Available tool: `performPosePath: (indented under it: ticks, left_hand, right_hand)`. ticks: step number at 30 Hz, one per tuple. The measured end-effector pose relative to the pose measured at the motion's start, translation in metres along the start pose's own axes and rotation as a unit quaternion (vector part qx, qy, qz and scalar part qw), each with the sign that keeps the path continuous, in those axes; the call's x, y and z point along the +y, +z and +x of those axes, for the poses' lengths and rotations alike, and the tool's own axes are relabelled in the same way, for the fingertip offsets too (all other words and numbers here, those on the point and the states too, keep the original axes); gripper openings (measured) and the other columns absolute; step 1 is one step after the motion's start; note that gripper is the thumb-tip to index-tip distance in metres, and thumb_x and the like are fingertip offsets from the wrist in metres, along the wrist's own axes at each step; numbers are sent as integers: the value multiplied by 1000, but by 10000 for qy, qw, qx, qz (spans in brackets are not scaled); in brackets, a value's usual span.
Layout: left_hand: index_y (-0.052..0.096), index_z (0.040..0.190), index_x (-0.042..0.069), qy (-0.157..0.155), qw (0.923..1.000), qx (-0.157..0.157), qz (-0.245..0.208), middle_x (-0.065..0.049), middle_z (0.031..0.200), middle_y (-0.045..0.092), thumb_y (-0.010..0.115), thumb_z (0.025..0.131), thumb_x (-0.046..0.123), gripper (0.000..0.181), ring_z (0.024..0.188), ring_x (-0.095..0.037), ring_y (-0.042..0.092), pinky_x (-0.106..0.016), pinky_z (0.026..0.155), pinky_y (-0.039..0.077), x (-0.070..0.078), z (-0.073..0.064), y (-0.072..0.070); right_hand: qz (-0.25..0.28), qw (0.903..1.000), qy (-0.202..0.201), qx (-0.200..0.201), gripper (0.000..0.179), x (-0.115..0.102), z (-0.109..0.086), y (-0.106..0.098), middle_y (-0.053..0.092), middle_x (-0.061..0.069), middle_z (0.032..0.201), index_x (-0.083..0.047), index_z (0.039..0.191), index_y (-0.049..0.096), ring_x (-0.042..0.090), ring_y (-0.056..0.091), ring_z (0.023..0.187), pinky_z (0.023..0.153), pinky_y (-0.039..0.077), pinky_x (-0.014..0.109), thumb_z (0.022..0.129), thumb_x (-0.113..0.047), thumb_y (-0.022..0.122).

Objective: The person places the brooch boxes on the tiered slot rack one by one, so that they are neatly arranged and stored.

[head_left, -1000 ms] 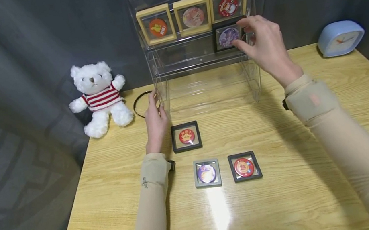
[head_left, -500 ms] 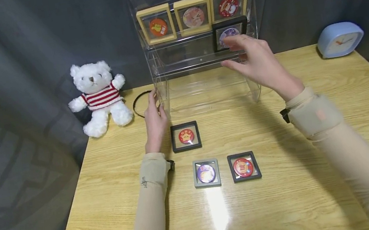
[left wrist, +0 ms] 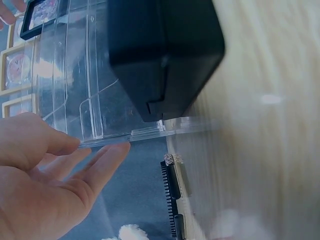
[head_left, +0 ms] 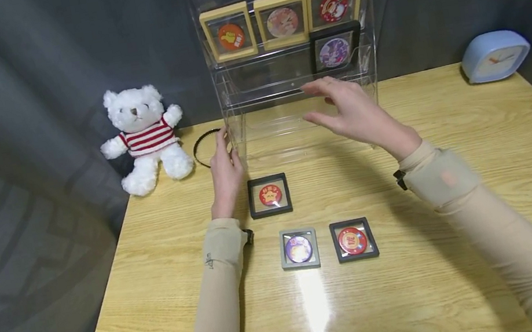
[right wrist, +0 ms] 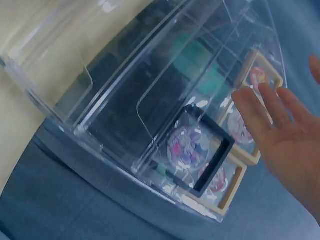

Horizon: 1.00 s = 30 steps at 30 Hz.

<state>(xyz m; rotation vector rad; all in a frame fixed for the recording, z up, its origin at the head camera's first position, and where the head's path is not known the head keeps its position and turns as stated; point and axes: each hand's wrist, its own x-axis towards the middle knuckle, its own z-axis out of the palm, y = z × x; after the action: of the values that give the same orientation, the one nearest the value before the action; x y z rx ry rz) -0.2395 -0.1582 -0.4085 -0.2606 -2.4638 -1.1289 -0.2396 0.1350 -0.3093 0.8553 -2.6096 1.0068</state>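
Note:
A clear tiered display stand (head_left: 265, 95) stands at the back of the table. My left hand (head_left: 227, 178) touches its left side with the fingertips; the left wrist view shows the fingertips against the clear panel edge. My right hand (head_left: 354, 113) hovers in front of the stand, fingers apart and holding nothing. Just above it, a black-framed badge (head_left: 334, 51) leans at the right of the second tier. Several yellow-framed badges (head_left: 282, 21) line the top tier. On the table lie a black-framed star badge (head_left: 270, 195), a grey-framed purple badge (head_left: 299, 249) and a black-framed red badge (head_left: 354, 240).
A white teddy bear (head_left: 142, 122) in a striped shirt sits left of the stand. Near my left hand lies a black toothed headband (head_left: 200, 149). The blue clock (head_left: 495, 56) stands at the back right, with a dark curtain (head_left: 29, 141) behind the table.
My right hand has let go of the black-framed badge on the second tier and moved down and left, away from it. The left hand has stayed at the stand's side.

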Motion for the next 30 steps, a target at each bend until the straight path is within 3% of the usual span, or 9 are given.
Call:
performPosePath:
  ticks: [11,19,25,30]
  left_hand:
    - [40,159,-1,-25,10000,-1,25,-30,152,54,51,105,-13,57,123,-52,64,-53,96,63,-2,0,0]
    - [40,159,0,-85,9999,-53,45,-28,153,54,51,106,-12,56,122,-50,66,-52,96,63,-1,0,0]
    - [40,160,1,-127,9999,-99,4,-26,154,54,50,107,-10,55,117,-47,69,-51,92,64,1,1,-1]
    - [39,160,1,-153,9998,-120,-8,-27,155,53,50,107,-10,56,118,-47,69,-51,93,64,1,0,-1]
  right_hand:
    - [92,9981,-208,-573,56,-1,-5,27,61,28,144,9,146,57,46,60,130,112,51,58,102,-18,77]
    - [130,9899,-384,-1357,60,0,-11,54,60,29,146,11,148,54,46,62,128,115,49,56,101,-18,78]
    - [202,9852,-540,-1617,59,-3,-16,70,61,31,143,13,145,55,45,65,124,110,54,54,100,-17,77]
    - [120,9813,-530,-1846,61,-4,-20,81,59,31,145,13,146,55,45,61,130,115,50,54,99,-19,78]
